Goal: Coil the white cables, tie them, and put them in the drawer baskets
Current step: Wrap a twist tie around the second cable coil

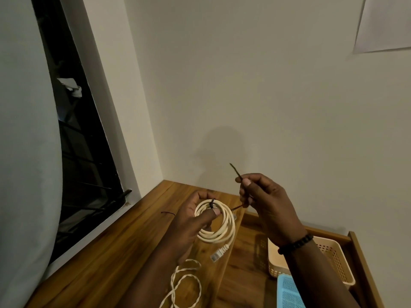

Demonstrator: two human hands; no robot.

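My left hand (191, 221) grips a coiled white cable (219, 227) above the wooden desk, thumb pressed on the coil's top. A dark tie (239, 174) is wrapped round the coil under that thumb, and its free end runs up to the right. My right hand (264, 201) pinches that free end, whose tip sticks up past the fingers. The cable's plug (219, 253) hangs below the coil. A second, twisted white cable (184, 283) lies loose on the desk below my left arm.
The wooden desk (124, 247) meets the wall corner, with a dark barred window (82, 156) to the left. An open drawer (251, 270) at lower right holds a beige basket (333, 258) and a blue basket (289, 294). Another dark tie (168, 212) lies on the desk.
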